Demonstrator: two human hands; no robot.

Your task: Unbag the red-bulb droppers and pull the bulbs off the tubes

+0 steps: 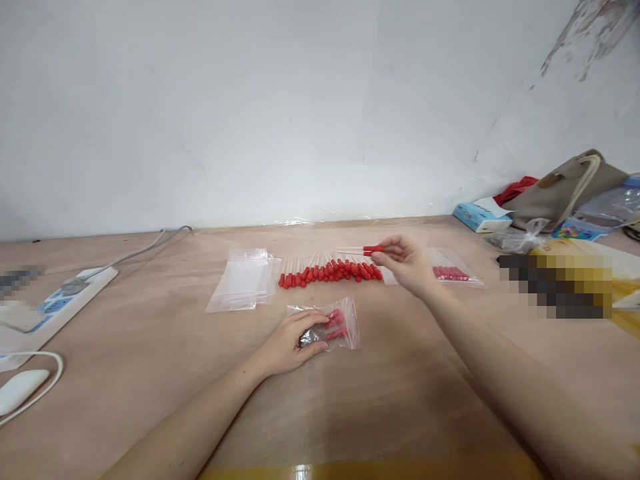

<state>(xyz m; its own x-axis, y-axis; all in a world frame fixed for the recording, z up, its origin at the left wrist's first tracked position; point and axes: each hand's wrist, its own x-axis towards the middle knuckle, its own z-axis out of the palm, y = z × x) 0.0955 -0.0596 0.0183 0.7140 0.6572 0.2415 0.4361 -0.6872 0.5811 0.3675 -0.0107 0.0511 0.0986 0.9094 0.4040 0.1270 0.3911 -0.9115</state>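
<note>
My left hand [293, 341] rests on the wooden table [400, 400] with its fingers closed on the mouth of a small clear zip bag [336, 325] that holds red-tipped sticks. My right hand [406, 262] hovers farther back and pinches two red-tipped sticks [367, 250] by their red ends, the thin white stems pointing left. Just below and left of that hand lies a row of several red-tipped sticks [330, 271], laid side by side. A filled clear bag of red tips [453, 272] lies to the right of my right hand.
A stack of unfilled clear bags [244, 280] lies left of the row. At the far left are a white power strip [60, 303] with cable and a white mouse [20, 389]. A blue box [475, 217], a tan bag [565, 190] and plastic packets crowd the back right.
</note>
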